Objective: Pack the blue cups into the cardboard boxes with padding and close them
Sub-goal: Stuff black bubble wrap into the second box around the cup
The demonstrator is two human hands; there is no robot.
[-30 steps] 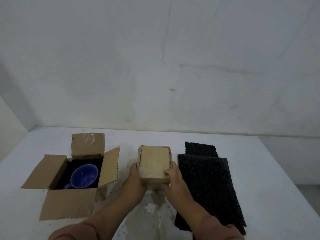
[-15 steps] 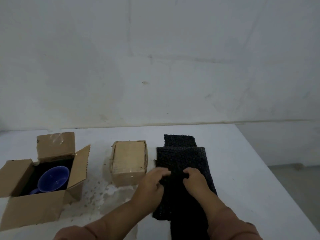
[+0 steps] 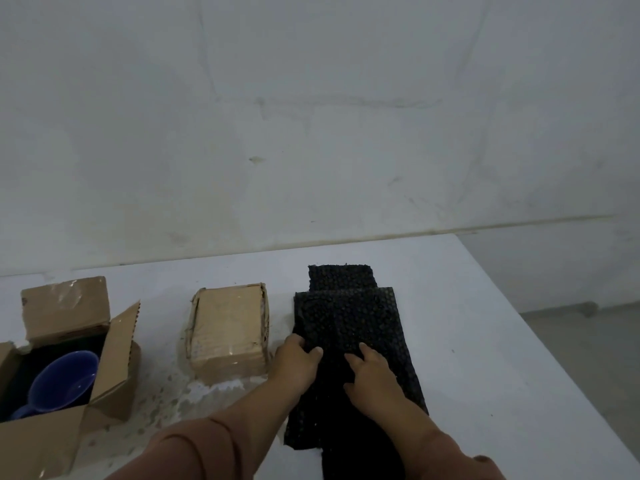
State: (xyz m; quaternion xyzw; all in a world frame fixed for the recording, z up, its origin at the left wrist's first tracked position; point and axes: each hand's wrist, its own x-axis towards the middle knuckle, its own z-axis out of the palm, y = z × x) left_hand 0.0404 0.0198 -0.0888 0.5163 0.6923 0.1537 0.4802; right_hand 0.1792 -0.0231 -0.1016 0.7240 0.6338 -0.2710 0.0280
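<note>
On the table [image 3: 485,341], black padding [image 3: 346,317] beneath left hand [image 3: 294,362], right hand [image 3: 372,379]
</note>
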